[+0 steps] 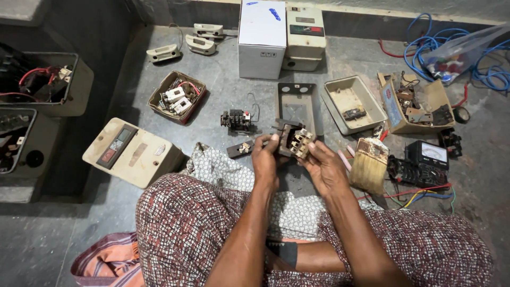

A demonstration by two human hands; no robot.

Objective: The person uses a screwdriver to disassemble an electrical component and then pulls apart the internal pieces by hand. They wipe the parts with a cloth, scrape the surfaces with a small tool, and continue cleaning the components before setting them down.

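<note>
Both hands: left hand [264,159], right hand [324,166] | grip closed on contactor block [295,140] | long axis tilted, terminals facing up-right

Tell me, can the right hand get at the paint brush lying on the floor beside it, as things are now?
Probably yes. The brush lies just beside the right hand with bare floor between, but that hand shares a contactor block with the left hand.

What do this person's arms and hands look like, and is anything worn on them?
Both arms are bare up to the frame edge: no sleeves show. The left hand and the right hand have no gloves, and I see no rings, watch or bracelet. The fingers are uncovered. Lower down, the person wears a red-and-white patterned cloth over the legs.
</note>
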